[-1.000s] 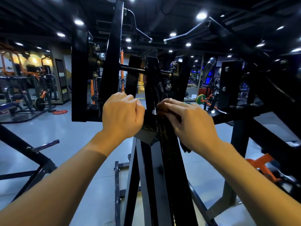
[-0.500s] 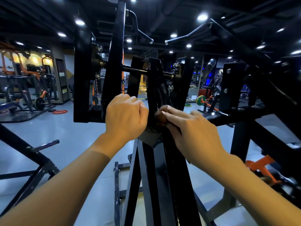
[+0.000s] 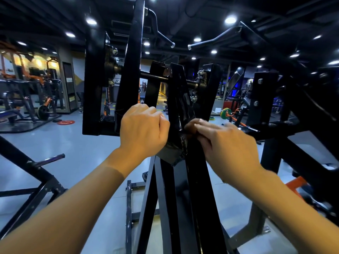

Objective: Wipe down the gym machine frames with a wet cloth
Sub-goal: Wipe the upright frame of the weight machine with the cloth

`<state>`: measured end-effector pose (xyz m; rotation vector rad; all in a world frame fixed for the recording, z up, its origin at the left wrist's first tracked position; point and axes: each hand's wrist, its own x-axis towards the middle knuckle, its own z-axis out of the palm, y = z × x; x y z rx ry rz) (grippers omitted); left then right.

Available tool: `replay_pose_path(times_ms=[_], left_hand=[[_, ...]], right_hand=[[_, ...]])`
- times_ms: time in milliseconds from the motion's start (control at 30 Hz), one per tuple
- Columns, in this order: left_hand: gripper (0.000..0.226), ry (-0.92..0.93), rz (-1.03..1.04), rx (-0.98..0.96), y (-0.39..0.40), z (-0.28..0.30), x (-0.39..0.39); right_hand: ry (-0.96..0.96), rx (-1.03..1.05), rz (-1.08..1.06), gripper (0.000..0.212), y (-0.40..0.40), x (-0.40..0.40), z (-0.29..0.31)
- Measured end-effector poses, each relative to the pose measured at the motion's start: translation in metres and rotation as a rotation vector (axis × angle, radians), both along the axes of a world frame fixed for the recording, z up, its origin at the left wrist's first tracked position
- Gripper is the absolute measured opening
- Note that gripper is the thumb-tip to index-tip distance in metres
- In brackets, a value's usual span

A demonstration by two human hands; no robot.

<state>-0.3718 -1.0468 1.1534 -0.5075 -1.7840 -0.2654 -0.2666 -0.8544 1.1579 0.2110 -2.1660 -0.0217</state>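
Observation:
A black gym machine frame (image 3: 185,198) rises in front of me, its slanted upright running up to a threaded pivot bolt. A dark cloth (image 3: 171,155) is wrapped against the upright at hand height; only a crumpled corner of it shows. My left hand (image 3: 143,129) is curled like a fist on the upright's left side and grips the cloth. My right hand (image 3: 225,143) reaches across from the right, its fingers bent over the cloth and the upright's edge. The hand is slightly blurred.
Another black frame beam (image 3: 33,171) with a peg crosses the lower left. Thick black beams (image 3: 311,125) crowd the right side. An orange part (image 3: 297,184) lies low on the right. A red weight plate (image 3: 66,122) and benches stand on the grey floor (image 3: 77,143) further off.
My right hand has slid a little down the upright with the cloth. My left hand has stayed almost in place.

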Motion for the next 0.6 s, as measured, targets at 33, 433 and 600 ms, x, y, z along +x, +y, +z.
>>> replay_pose_path(times_ms=[33,433,600], left_hand=[[0.046,-0.004,-0.003,-0.002,0.0,0.0,0.0],[0.052,-0.043,-0.002,-0.011,0.0,0.0,-0.001],[0.05,-0.04,0.003,-0.016,0.0,0.001,0.0]], right_hand=[[0.009,-0.035,-0.028,0.022,-0.001,-0.01,0.006],[0.019,-0.032,-0.098,0.022,-0.014,-0.03,0.012],[-0.048,0.025,-0.079,0.024,-0.022,-0.007,0.003]])
